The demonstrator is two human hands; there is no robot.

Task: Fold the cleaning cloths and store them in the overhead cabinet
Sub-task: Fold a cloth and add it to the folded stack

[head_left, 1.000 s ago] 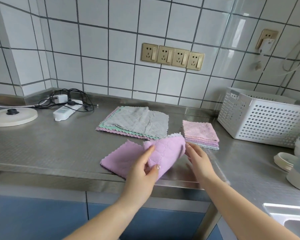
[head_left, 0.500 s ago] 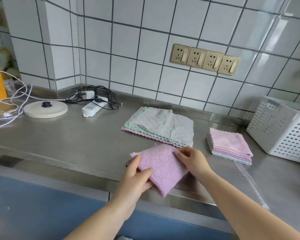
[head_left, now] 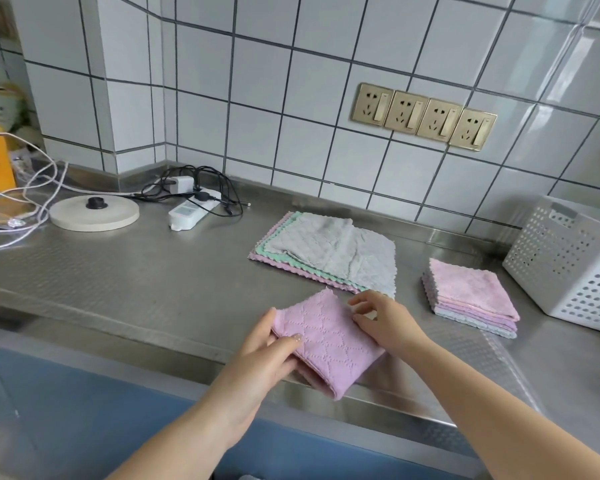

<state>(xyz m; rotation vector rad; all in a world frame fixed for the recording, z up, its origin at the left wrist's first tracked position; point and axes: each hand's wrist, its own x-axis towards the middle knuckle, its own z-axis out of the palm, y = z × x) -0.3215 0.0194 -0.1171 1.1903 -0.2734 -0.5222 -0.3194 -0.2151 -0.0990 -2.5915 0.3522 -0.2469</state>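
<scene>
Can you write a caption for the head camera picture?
Both hands, left hand and right hand, fold a purple quilted cloth on the steel counter.

Left hand [head_left: 262, 355] thumb-on-top pinching the folded pink cloth [head_left: 329, 344] at its left edge, right hand [head_left: 385, 323] fingers curled, pinching its right edge, both forearms bare.

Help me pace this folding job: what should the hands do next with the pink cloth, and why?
Probably carry the pink cloth right onto the folded stack. It already lies folded between the left hand and right hand, both holding its edges.
</scene>
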